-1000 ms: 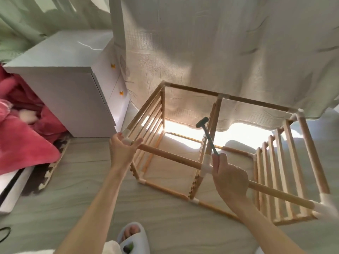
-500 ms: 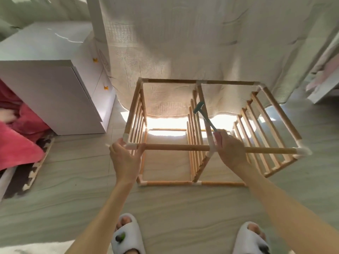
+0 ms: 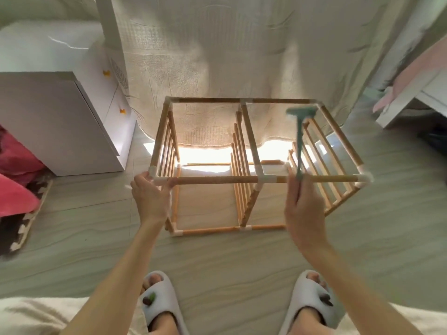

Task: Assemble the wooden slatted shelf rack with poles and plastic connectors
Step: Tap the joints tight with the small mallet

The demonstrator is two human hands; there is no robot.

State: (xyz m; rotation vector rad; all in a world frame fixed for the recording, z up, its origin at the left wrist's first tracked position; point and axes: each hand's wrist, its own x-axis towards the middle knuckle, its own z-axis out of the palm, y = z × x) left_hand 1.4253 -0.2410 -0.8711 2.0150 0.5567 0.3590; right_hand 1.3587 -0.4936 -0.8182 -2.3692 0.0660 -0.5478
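Note:
The wooden rack [image 3: 217,180] stands on the floor as a box frame of poles, with slatted panels upright at its left, middle and right. White plastic connectors [image 3: 266,178] join the poles. My left hand [image 3: 151,194] grips the near top pole at its left end, beside the corner connector [image 3: 152,170]. My right hand [image 3: 303,209] holds a small teal hammer [image 3: 300,131] by the handle, head raised and blurred above the right half of the near pole.
A white cabinet [image 3: 60,117] stands left of the rack, with red bedding [image 3: 17,184] beyond it. A pale curtain [image 3: 242,56] hangs right behind the rack. White furniture [image 3: 411,97] sits at the right. My slippered feet [image 3: 159,303] stand just in front.
The view has swung so the rack now sits square in front. My right hand has moved right along the near pole, away from the middle connector, and raised the hammer. My left hand stays on the left end.

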